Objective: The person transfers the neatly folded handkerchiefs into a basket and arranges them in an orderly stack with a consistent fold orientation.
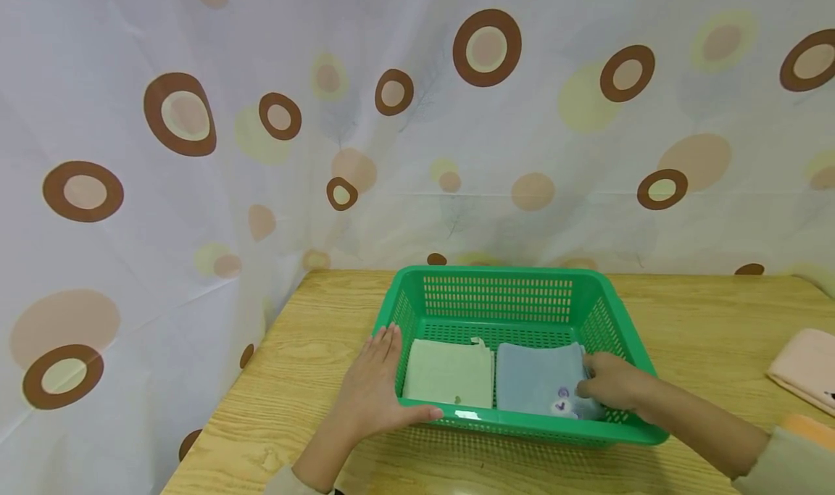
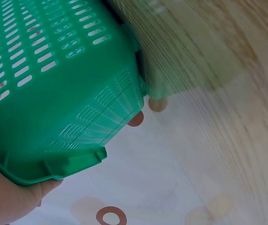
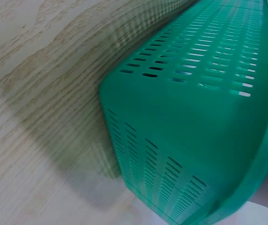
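A green plastic basket [image 1: 607, 314] with slotted walls stands on the table. Inside it, side by side, lie a folded pale green towel [image 1: 446, 372] on the left and a folded blue towel [image 1: 538, 372] on the right, the latter with a small white animal face near its front edge. My left hand [image 1: 372, 386] rests with spread fingers on the basket's front left corner, thumb along the front rim. Reaching over the right side, my right hand [image 1: 609, 383] has curled fingers pinching the blue towel's right edge. Both wrist views mostly show the basket's outer walls [image 2: 63, 89].
The wood-grain table [image 1: 280, 379] extends to both sides of the basket. A folded pink towel [image 1: 805, 368] lies at the far right, with an orange cloth [image 1: 812, 428] partly behind the right sleeve. A curtain with brown rings [image 1: 417, 212] hangs behind and left.
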The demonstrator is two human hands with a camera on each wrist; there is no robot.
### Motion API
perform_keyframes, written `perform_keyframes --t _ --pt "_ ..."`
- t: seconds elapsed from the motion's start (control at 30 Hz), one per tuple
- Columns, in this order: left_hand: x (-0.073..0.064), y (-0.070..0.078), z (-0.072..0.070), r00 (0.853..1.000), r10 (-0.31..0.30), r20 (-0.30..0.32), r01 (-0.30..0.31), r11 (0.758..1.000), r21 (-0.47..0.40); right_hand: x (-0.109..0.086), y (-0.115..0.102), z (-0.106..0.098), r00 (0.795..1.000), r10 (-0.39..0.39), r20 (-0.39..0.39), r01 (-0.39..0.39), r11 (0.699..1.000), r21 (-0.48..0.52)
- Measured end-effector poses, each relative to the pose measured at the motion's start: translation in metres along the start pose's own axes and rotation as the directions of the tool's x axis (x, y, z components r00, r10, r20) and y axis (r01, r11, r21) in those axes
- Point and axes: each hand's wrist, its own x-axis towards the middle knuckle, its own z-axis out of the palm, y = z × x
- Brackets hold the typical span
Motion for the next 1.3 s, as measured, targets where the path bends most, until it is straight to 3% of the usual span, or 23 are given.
perform_keyframes --t 0.13,0.33,0.57,0.8,1.3 --pt "0.0 -0.001 0.0 1.0 0.0 -0.006 0.0 1.0 -0.003 -0.001 -0.006 -0.007 1.0 0.007 0.024 -0.006 0.999 -0.032" --pt "0.0 -0.001 0.0 1.0 0.0 -0.015 0.0 1.0 0.0 -0.003 -0.012 -0.015 0.999 -0.003 0.04 0.003 1.0 0.011" --pt "-0.001 -0.001 0.0 1.0 -0.004 -0.005 0.004 1.0 0.001 -0.006 -0.012 -0.018 0.998 -0.055 0.011 0.053 0.99 0.13" --pt "0.0 -0.001 0.0 1.0 0.001 -0.012 -0.001 1.0 0.004 -0.009 -0.007 -0.025 0.99 -0.121 -0.07 0.135 0.955 0.266" --pt "0.001 -0.002 0.002 1.0 0.006 -0.025 -0.006 1.0 -0.011 -0.012 0.016 -0.046 0.969 -0.148 -0.196 0.211 0.912 0.352"
